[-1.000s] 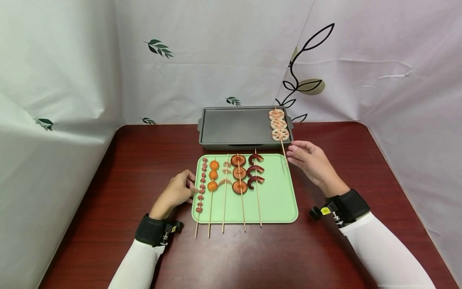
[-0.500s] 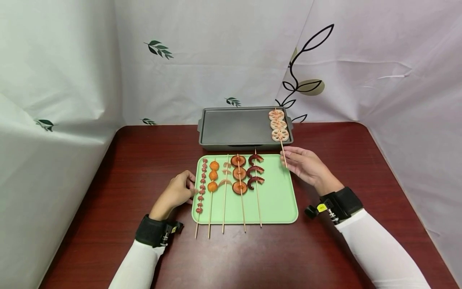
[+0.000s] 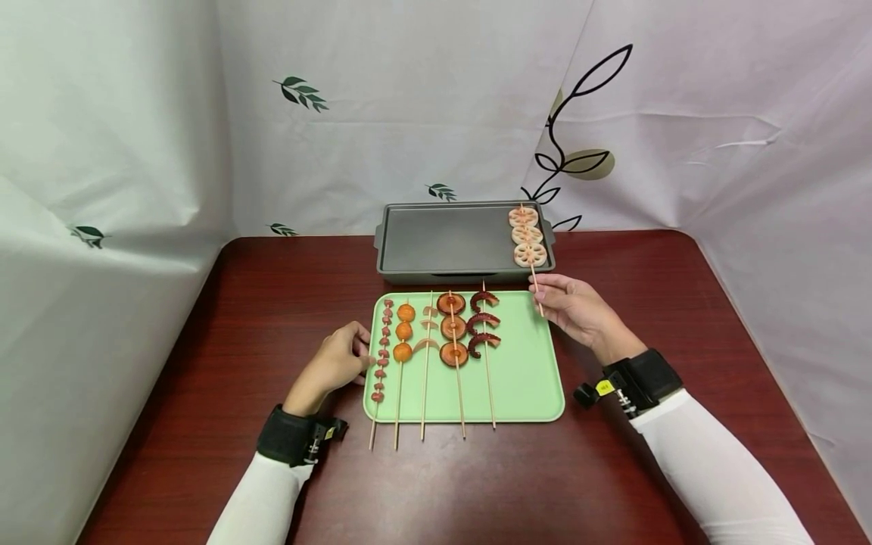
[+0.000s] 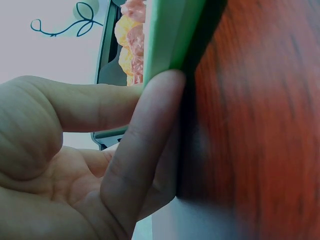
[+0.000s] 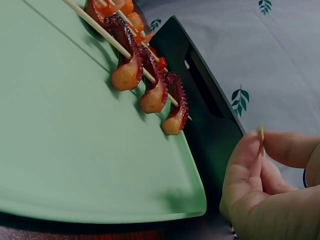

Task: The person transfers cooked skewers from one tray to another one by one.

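Note:
A lotus-root skewer (image 3: 528, 236) lies at the right end of the grey baking pan (image 3: 443, 242), its stick reaching over the pan's front rim. My right hand (image 3: 541, 291) pinches that stick; the stick's end (image 5: 260, 132) shows between the fingertips in the right wrist view. My left hand (image 3: 357, 352) holds the left rim of the green tray (image 3: 524, 371), with a finger (image 4: 145, 130) pressed against the tray's edge (image 4: 170, 35). On the tray lie several skewers, the octopus one (image 3: 481, 322) (image 5: 150, 85) nearest my right hand.
The dark red table (image 3: 647, 265) is walled by white leaf-print curtains at the back and sides. The pan stands just behind the tray. The skewer sticks overhang the tray's front edge (image 3: 422, 431).
My right hand moved left and slightly nearer, and its fingers closed on the lotus-root skewer's stick. The left hand has stayed at the tray's rim.

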